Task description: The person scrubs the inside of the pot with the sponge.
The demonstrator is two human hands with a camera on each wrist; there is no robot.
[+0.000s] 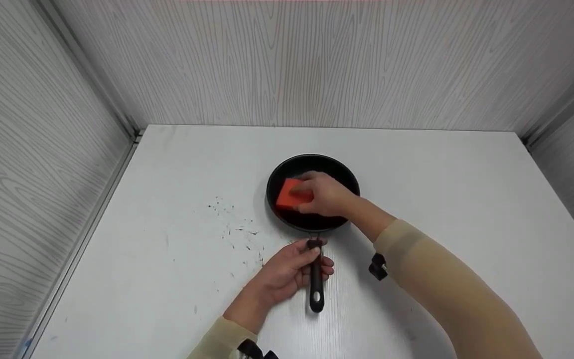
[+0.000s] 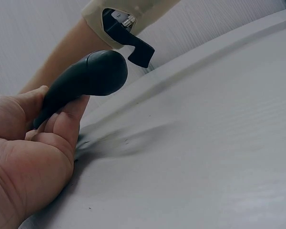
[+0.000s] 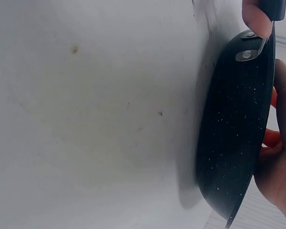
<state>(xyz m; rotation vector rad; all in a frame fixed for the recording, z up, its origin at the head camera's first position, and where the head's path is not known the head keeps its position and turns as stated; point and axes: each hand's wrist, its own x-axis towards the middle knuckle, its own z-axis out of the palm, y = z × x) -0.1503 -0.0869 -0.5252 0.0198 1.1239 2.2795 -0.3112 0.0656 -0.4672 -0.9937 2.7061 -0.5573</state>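
A black frying pan (image 1: 334, 172) is near the middle of the white table, its handle (image 1: 316, 284) pointing toward me. My left hand (image 1: 287, 271) grips that handle close to the pan, thumb on top and fingers curled beneath; the left wrist view shows the handle's rounded end (image 2: 107, 72). Inside the pan, my right hand (image 1: 328, 193) holds an orange-red sponge (image 1: 289, 194) against the left part of the inner surface. In the right wrist view the pan's speckled outer wall (image 3: 233, 119) hides most of the sponge and part of my right hand (image 3: 279, 167).
Dark specks and smears (image 1: 239, 230) mark the white table (image 1: 441, 189) left of the pan. Pale wood-grain panels (image 1: 317, 65) enclose the table at the back and both sides. A black wrist mount (image 1: 378, 267) sticks out from my right sleeve.
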